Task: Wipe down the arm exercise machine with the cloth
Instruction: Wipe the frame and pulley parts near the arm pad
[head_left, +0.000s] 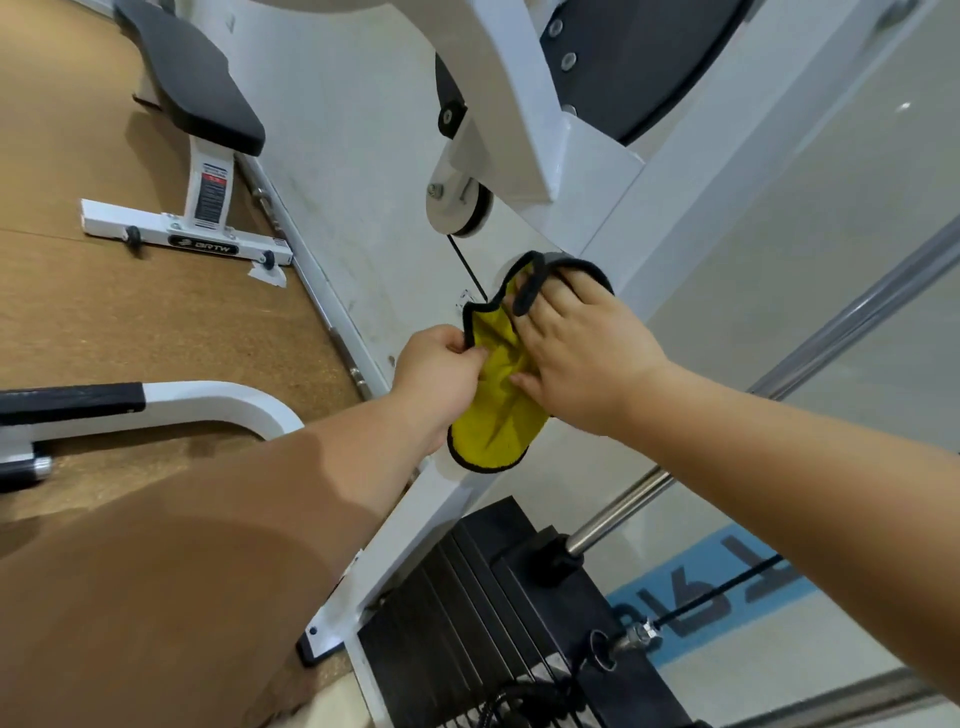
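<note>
A yellow cloth (493, 415) with a black hem lies against the white frame (363, 156) of the arm exercise machine, over a round white part. My left hand (436, 371) pinches the cloth's left edge between thumb and fingers. My right hand (582, 353) lies flat on the cloth, fingers spread, pressing it against the frame. The cloth's upper grey side folds over my right fingertips. A white pulley (460, 200) with a black cable sits just above the cloth.
A black weight stack (498, 597) with a chrome guide rod (618, 514) stands below my hands. A white bench with a black pad (192, 83) stands at the upper left on the brown floor. A white bar with a black grip (104, 402) reaches in from the left.
</note>
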